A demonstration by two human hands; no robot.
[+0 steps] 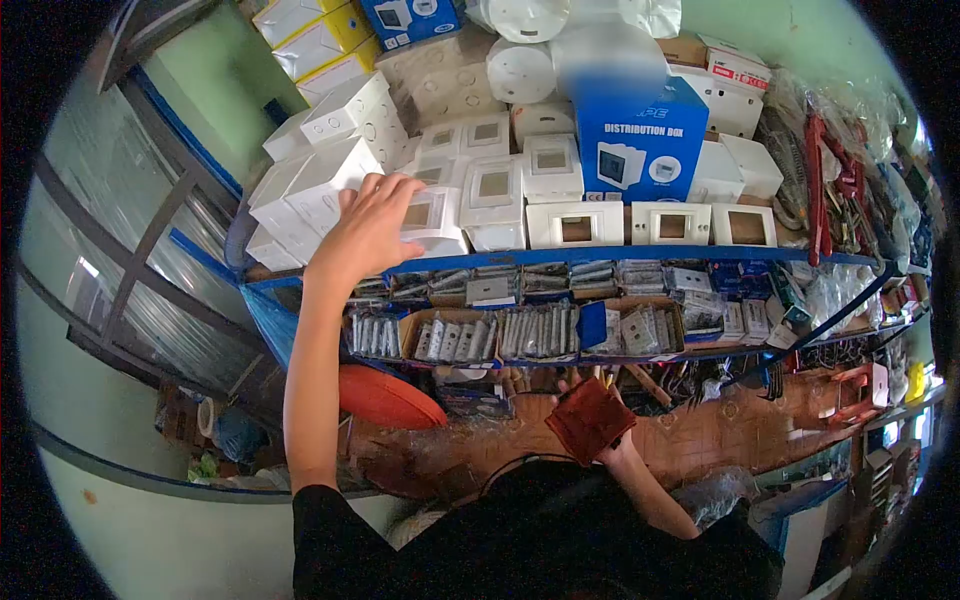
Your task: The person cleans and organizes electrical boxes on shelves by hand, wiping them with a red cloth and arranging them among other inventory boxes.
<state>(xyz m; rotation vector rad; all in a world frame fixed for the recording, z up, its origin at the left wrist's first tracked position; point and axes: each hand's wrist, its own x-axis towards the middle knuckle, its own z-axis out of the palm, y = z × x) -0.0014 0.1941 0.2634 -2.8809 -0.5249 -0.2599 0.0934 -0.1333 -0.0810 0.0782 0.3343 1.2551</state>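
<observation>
My left hand (368,228) reaches over the upper shelf, fingers apart and curved, beside a white box with a window (432,215). Whether the fingertips touch that box is hard to tell. White boxes (325,185) are stacked just behind and left of the hand. Low in front of my body, my right hand (615,447) holds a folded dark red cloth (590,418), which covers most of the palm. More white boxes with windows (492,195) stand in a row to the right of my left hand.
A blue distribution box carton (642,140) stands on the upper shelf, above its blue front edge (600,256). Below are trays of packed small plates (540,330). A red round object (390,398) juts out under the shelves. Red-handled tools (818,190) hang at the right.
</observation>
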